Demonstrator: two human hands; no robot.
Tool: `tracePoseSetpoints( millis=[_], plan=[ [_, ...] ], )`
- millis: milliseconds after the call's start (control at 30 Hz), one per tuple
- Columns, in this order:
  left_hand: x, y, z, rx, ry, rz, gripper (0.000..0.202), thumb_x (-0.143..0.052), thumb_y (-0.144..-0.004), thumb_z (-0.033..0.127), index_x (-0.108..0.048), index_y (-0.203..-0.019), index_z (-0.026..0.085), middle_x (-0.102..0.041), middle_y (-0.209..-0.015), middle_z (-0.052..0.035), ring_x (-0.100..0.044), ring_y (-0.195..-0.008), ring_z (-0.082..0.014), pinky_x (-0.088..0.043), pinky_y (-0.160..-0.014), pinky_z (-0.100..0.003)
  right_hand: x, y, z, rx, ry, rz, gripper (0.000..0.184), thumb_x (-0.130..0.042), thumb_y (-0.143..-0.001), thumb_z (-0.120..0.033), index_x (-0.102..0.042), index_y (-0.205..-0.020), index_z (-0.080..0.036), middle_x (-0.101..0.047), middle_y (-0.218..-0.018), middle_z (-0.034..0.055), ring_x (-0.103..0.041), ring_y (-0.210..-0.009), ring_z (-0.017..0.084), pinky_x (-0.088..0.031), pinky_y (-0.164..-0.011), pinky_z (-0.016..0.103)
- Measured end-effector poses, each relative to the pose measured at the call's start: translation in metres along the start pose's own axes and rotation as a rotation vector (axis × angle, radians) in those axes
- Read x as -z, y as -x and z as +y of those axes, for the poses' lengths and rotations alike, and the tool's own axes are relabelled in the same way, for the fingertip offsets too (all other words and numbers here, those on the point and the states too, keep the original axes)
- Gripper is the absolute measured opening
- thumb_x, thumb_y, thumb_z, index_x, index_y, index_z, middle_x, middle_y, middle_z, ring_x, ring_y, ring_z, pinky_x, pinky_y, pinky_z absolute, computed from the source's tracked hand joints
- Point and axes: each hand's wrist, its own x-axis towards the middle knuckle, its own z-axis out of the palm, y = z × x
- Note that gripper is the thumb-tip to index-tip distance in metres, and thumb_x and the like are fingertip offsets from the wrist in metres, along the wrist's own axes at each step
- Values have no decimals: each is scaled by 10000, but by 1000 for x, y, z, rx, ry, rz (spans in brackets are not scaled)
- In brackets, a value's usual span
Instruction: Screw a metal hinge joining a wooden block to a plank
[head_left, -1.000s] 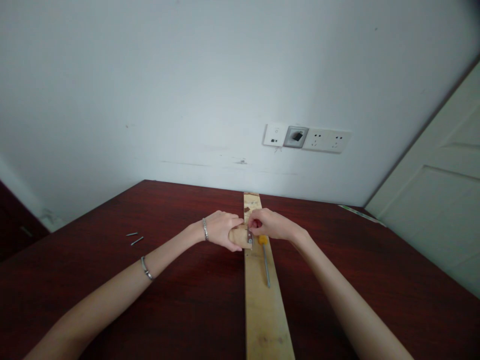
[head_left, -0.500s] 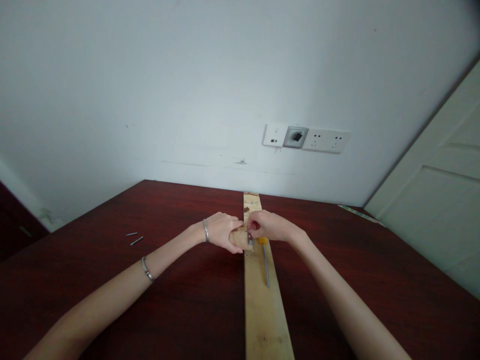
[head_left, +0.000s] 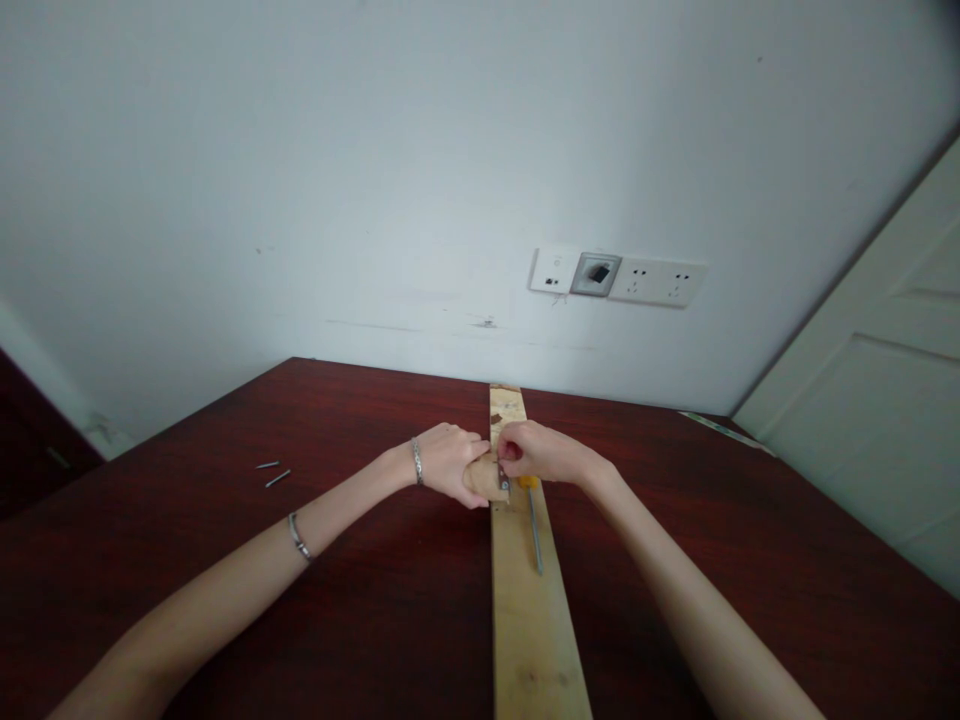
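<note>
My left hand (head_left: 448,464) is closed around a small wooden block (head_left: 486,480), which it holds on a long wooden board (head_left: 529,610). A small metal bracket (head_left: 504,482) sits against the block's right side. My right hand (head_left: 536,450) is pinched at the top of this bracket; whatever lies between its fingertips is too small or hidden to make out. Just below the right hand, a screwdriver with a yellow handle (head_left: 528,481) rests on the board, its shaft pointing toward me. Part of the handle is hidden under the hand.
Two loose screws or nails (head_left: 277,478) lie on the dark red table (head_left: 360,620) at left. The board's far end reaches the white wall (head_left: 375,180), which carries a row of sockets (head_left: 619,277). A pale door (head_left: 892,380) stands at right.
The view has shifted very slightly. Both hands stay at the block and bracket, with the right fingers moving only a little.
</note>
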Motion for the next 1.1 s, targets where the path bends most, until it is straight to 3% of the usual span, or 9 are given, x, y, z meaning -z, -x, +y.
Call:
tracePoseSetpoints(
  millis=[367,767,1100],
  plan=[
    [-3,1,-2,-44,-15,99,597,-642,-623,648,-588,-946,149,-684,-850,-68,-670,-739,-238,-523,-676,-321,3,0,-2,10,-85,7,52,-607,-677,-126,-592,-721,-148,-545,-667,-17,-465,-592,90,-345,-537,198],
    [-2,1,0,-38,2,76,646,-660,-615,642,-592,-1009,134,-681,-911,-78,-667,-796,-255,-532,-686,-330,8,4,-13,-1,28,31,40,-562,-657,-130,-549,-666,-168,-572,-639,-2,-450,-559,92,-320,-516,212],
    [-10,1,-11,-67,93,194,663,-665,-612,655,-614,-1021,136,-689,-882,-87,-666,-762,-235,-523,-690,-311,10,4,-13,29,-40,55,86,-600,-642,-100,-609,-711,-150,-558,-665,-7,-463,-589,92,-345,-541,208]
  ],
)
